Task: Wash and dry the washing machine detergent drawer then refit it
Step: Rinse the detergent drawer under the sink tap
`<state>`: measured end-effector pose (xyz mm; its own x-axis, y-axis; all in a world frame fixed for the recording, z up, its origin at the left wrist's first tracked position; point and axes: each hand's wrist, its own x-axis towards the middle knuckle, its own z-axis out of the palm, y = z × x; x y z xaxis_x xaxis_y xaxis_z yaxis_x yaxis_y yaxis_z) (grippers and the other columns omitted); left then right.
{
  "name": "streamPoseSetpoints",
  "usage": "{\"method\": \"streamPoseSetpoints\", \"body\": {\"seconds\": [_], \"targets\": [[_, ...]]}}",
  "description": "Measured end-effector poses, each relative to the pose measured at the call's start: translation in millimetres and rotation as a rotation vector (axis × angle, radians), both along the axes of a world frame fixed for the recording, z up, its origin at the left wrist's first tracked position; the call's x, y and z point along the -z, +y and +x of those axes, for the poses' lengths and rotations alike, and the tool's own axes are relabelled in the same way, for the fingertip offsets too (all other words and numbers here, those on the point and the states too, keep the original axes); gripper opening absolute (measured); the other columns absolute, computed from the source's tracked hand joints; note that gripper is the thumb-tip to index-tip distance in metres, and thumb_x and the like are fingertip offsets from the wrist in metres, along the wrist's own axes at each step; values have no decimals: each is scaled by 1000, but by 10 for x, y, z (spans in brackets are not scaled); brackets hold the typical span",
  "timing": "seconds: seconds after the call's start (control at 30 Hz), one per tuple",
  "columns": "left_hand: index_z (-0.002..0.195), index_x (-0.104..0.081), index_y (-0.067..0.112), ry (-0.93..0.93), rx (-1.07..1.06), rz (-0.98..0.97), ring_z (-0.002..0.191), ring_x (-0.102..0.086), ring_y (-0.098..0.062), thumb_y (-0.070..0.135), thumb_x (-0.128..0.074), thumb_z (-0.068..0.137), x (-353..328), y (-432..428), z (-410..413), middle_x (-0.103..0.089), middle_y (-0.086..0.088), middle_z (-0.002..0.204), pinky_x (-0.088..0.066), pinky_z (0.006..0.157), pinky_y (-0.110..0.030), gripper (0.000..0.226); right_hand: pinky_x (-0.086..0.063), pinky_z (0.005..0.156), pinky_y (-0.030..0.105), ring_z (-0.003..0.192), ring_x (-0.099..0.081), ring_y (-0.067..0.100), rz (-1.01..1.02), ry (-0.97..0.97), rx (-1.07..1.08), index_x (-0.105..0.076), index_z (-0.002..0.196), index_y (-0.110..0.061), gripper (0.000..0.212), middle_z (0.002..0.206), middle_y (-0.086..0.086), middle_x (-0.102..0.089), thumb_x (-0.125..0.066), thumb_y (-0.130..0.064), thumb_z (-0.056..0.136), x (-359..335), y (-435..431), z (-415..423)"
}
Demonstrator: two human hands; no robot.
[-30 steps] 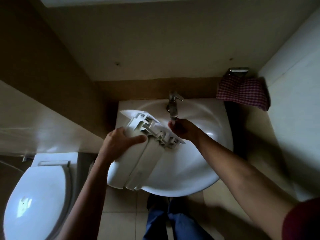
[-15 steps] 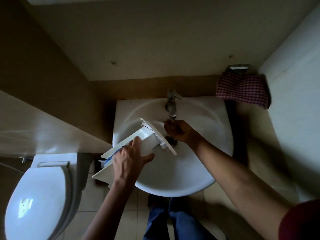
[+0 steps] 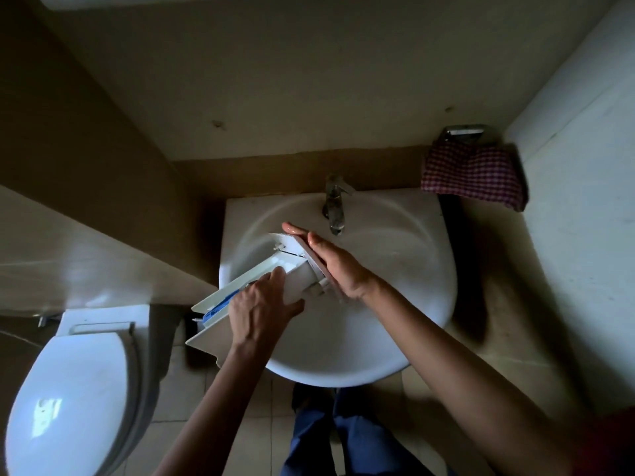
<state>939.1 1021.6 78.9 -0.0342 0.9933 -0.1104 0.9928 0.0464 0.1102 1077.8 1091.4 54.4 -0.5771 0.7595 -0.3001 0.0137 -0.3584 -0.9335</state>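
The white detergent drawer (image 3: 240, 286) lies tilted over the left side of the white basin (image 3: 395, 321), with its front panel up near the tap (image 3: 335, 207) and its back end sticking out past the basin's left rim. A blue part shows inside its back end. My left hand (image 3: 261, 310) grips the drawer's body from the near side, thumb under and fingers over. My right hand (image 3: 330, 259) lies flat with straight, wet fingers against the front panel's face. I cannot tell whether water is running from the tap.
A red checked cloth (image 3: 474, 176) hangs on a metal holder on the wall to the right of the basin. A toilet (image 3: 68, 407) with its lid down stands at the lower left. My legs in blue trousers (image 3: 343, 438) are below the basin.
My right hand left the tap and now lies flat on the drawer's front panel. Over the second my left hand turned the drawer over and lowered its back end past the basin's left rim.
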Motion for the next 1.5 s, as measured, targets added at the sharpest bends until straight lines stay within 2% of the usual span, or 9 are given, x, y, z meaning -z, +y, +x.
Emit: {"method": "streamPoseSetpoints", "body": {"seconds": [0.17, 0.3, 0.47, 0.67, 0.77, 1.07, 1.17, 1.3, 1.5], "targets": [[81, -64, 21, -25, 64, 77, 52, -61, -19, 56, -83, 47, -62, -48, 44, -66, 5, 65, -27, 46, -21, 53, -32, 112, 34, 132, -42, 13, -141, -168, 34, -42, 142, -26, 55, 146, -3, -42, -38, -53, 95, 39, 111, 89], [98, -61, 28, -91, 54, 39, 82, -65, -20, 63, -72, 59, -213, 12, 22, -69, 8, 91, -31, 57, -27, 53, -46, 64, 15, 72, -61, 2, -289, -174, 73, -55, 103, -28, 31, 79, -10, -66, -30, -45, 100, 265, 78, 201], [89, -59, 28, -144, 78, 8, 79, -63, -18, 72, -66, 52, -310, 114, -139, -67, 7, 82, -34, 57, -26, 58, -46, 57, 25, 64, -54, 12, -287, -377, 73, -54, 112, -9, 33, 83, 9, -56, -41, -37, 100, 617, 41, 271], [87, -60, 26, -213, 52, -26, 76, -63, -17, 78, -52, 41, -354, 154, -295, -66, 8, 77, -47, 62, -28, 69, -38, 80, 3, 86, -57, 0, -192, -422, 405, -63, 100, -16, 25, 94, -6, -67, -54, -38, 95, 899, 77, 400], [87, -60, 26, -218, 63, -29, 75, -62, -16, 79, -50, 40, -367, 154, -289, -66, 9, 77, -48, 63, -29, 71, -43, 98, 17, 103, -59, 2, -24, -468, 337, -62, 105, -20, 40, 94, -16, -70, -62, -49, 77, 838, 127, 408], [88, -59, 27, -180, 126, 38, 71, -61, -16, 78, -52, 46, -386, 133, -290, -64, 10, 76, -41, 57, -26, 66, -43, 62, 28, 65, -52, 11, 165, -338, 401, -60, 78, -7, 36, 69, 0, -56, -54, -38, 94, 570, 29, 335], [81, -60, 27, -117, 159, 145, 61, -62, -18, 74, -53, 51, -285, 70, -343, -65, 9, 70, -32, 50, -22, 56, -47, 72, 25, 74, -60, 8, 180, -300, 410, -67, 88, 1, 48, 80, 3, -63, -56, -46, 90, 577, -65, 328], [85, -65, 23, -144, 82, 178, 67, -65, -20, 73, -50, 51, -190, 2, -348, -69, 7, 76, -35, 53, -23, 62, -44, 81, 8, 91, -59, -12, 36, -71, 391, -56, 120, 8, 28, 109, 2, -58, -45, -6, 99, 327, -77, 144], [84, -60, 28, -125, 33, 169, 68, -65, -20, 77, -50, 50, -191, 86, -402, -68, 8, 78, -31, 53, -23, 61, -47, 92, 28, 108, -60, 17, -32, 137, 582, -67, 112, -5, 27, 114, 8, -67, -48, -10, 93, -300, -102, -265]]}}
